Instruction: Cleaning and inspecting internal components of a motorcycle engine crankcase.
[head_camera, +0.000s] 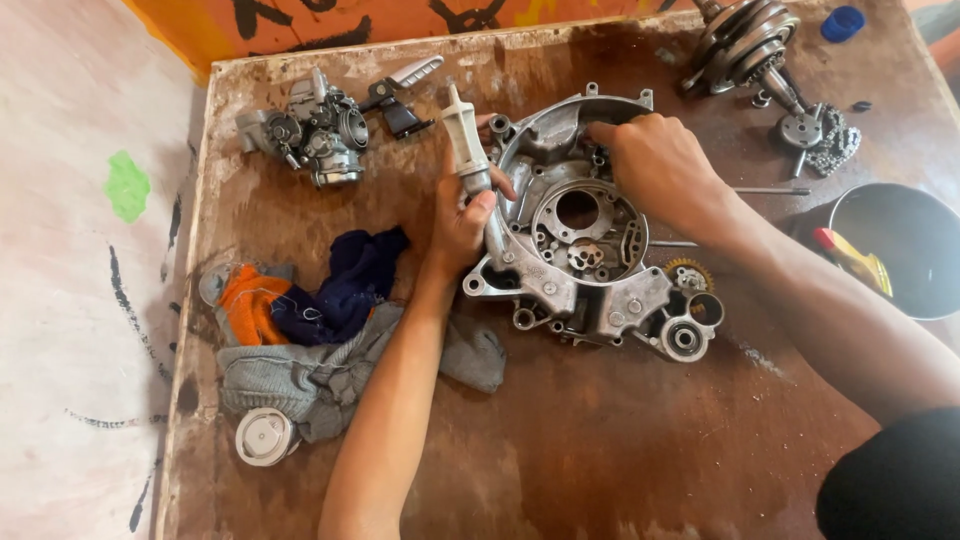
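Crankcase half (575, 240), bare aluminium, lies flat at the middle of the brown bench (600, 450). Right hand (655, 165) is curled over its rim at twelve o'clock, fingers clamped on the casting. Left hand (462, 225) sits at the case's nine o'clock edge, fist closed round a pale tube (463, 140) pointing up. Looks like a steadying step, with the tube's tip not yet at the case. Next move needs that rim grip firm. Rags (330, 340) lie at eight o'clock, carburettor (310, 130) at ten.
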